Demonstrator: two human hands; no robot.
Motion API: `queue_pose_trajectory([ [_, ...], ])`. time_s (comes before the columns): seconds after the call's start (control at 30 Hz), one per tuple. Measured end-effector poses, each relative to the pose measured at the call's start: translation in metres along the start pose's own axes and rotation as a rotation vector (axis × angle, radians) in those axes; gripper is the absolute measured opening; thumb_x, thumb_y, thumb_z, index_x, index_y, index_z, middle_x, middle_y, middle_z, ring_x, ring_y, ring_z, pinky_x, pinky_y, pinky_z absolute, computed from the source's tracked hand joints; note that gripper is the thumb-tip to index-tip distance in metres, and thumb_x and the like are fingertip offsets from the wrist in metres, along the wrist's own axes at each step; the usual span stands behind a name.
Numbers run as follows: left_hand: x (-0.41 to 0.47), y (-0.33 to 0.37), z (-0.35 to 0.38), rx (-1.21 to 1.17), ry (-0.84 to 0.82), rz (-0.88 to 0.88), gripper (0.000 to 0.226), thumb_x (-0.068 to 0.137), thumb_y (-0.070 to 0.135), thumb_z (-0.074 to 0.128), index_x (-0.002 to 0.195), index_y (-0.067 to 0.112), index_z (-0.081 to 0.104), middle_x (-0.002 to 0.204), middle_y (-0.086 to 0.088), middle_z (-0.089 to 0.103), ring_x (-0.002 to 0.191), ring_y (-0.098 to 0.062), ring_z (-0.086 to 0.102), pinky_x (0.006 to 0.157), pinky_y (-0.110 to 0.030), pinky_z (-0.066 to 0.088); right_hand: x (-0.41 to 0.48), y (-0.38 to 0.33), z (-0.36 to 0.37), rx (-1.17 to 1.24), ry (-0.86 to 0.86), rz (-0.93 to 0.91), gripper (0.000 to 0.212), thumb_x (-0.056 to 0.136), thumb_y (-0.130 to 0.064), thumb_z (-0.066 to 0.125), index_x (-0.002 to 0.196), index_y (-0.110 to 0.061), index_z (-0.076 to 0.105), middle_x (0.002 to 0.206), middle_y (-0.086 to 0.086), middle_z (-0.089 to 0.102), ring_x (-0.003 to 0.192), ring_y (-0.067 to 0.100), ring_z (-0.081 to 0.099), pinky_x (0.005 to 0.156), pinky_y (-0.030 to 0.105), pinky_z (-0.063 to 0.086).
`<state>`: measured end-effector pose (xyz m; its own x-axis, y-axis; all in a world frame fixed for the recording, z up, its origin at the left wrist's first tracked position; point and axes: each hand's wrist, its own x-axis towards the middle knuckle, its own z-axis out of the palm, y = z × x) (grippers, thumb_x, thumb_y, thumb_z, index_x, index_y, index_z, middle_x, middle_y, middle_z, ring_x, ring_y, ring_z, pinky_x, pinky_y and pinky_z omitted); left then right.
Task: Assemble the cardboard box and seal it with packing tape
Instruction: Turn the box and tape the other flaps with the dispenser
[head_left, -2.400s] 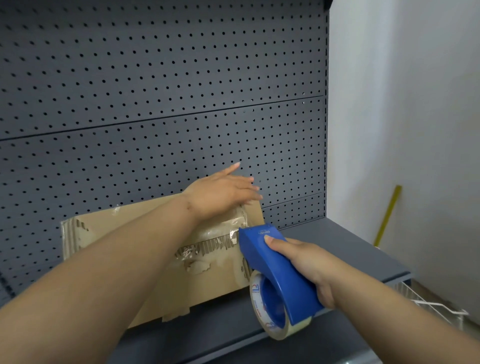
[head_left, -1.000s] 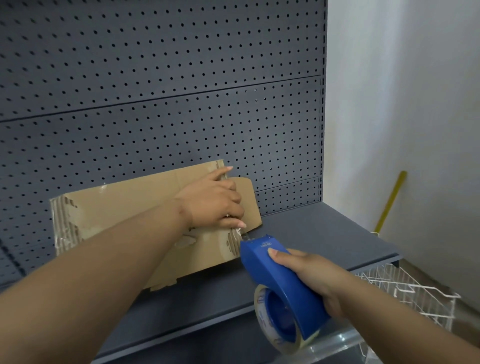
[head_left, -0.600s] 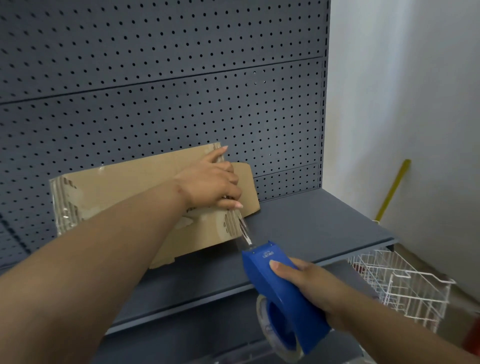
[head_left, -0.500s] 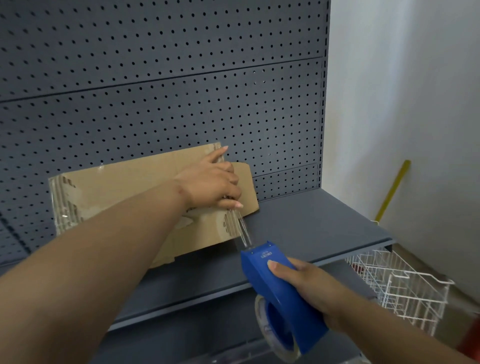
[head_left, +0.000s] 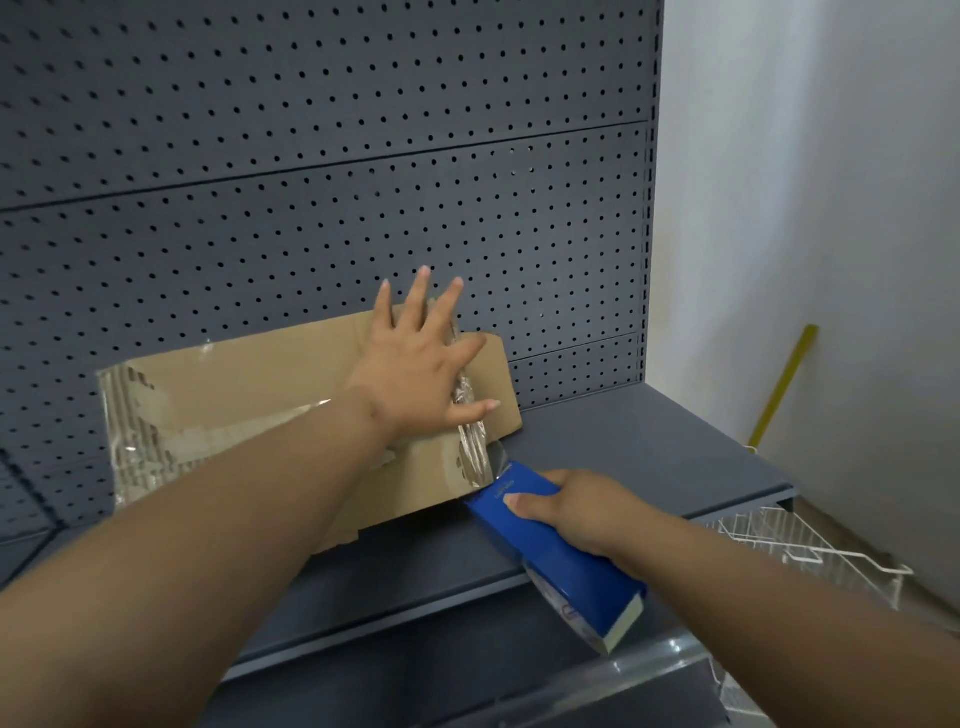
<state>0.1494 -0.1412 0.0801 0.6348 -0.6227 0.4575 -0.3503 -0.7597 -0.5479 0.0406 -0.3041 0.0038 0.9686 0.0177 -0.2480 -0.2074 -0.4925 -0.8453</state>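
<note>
1. Grey pegboard (head_left: 322, 171) fills the background, with a white wall (head_left: 810, 208) to its right and a yellow stick (head_left: 782, 387) leaning in the corner.
2. Below the pegboard runs a grey shelf (head_left: 649, 457); a white wire basket (head_left: 810, 551) sits lower, off its right end.
3. On the shelf, the flattened box (head_left: 260, 374) leans against the pegboard, its face torn in places and streaked with old tape.
4. Clear tape (head_left: 470, 436) runs down the box near its right end, crinkled, reaching to the dispenser.
5. Flat on the box lies the left hand (head_left: 415, 374), fingers (head_left: 423, 296) spread wide and gripping nothing, thumb resting on the tape.
6. Closed around the blue dispenser (head_left: 556, 551), the right hand (head_left: 582, 514) holds its front edge against the box's lower right corner.
7. Part of the tape roll shows under the dispenser's body.
</note>
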Motion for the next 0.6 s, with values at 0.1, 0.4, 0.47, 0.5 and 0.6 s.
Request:
queue_pose_trajectory([
  [0.1,0.000,0.001,-0.001,0.002,-0.032,0.007,0.073,0.074,0.079,0.024,0.126,0.032,0.046,0.157,-0.013,0.008,0.143,-0.039,0.002,0.111,-0.061,0.006,0.008,0.002,0.000,-0.085,0.031,0.002,0.050,0.088,-0.050,0.054,0.130,-0.023,0.056,0.125,0.005,0.063,0.096,0.018,0.056,0.080,0.026,0.041],
  [0.4,-0.004,-0.004,-0.004,0.018,0.112,0.410,0.051,0.084,0.059,0.046,0.126,0.032,0.053,0.150,-0.010,0.036,0.139,-0.032,0.031,0.113,-0.058,0.015,0.028,-0.018,-0.048,-0.036,0.383,0.002,0.052,0.088,-0.052,0.051,0.126,-0.018,0.058,0.124,0.009,0.063,0.112,0.031,0.058,0.098,0.043,0.047],
  [0.47,-0.001,0.000,0.002,-0.028,0.155,0.773,0.041,0.070,0.021,0.078,0.109,0.025,0.067,0.122,-0.004,0.065,0.112,-0.025,0.061,0.107,-0.049,0.035,0.027,-0.025,-0.061,0.053,0.466,-0.028,0.053,0.085,-0.053,0.054,0.128,-0.023,0.057,0.124,0.006,0.064,0.113,0.030,0.059,0.099,0.045,0.047],
  [0.5,0.000,0.003,0.002,-0.056,0.110,0.874,0.045,0.060,0.008,0.082,0.101,0.023,0.070,0.108,-0.003,0.070,0.095,-0.023,0.068,0.104,-0.047,0.039,0.026,-0.026,-0.065,0.080,0.486,-0.035,0.051,0.085,-0.053,0.055,0.127,-0.025,0.059,0.121,0.005,0.066,0.110,0.030,0.060,0.098,0.045,0.048],
  [0.6,-0.003,0.011,-0.007,-0.049,-0.060,0.930,0.030,0.066,0.003,0.073,0.090,0.021,0.072,0.101,-0.001,0.071,0.083,-0.022,0.068,0.109,-0.044,0.021,0.022,-0.026,-0.071,0.122,0.499,-0.050,0.037,0.087,-0.050,0.054,0.115,-0.027,0.064,0.106,0.005,0.069,0.100,0.031,0.064,0.094,0.045,0.050],
])
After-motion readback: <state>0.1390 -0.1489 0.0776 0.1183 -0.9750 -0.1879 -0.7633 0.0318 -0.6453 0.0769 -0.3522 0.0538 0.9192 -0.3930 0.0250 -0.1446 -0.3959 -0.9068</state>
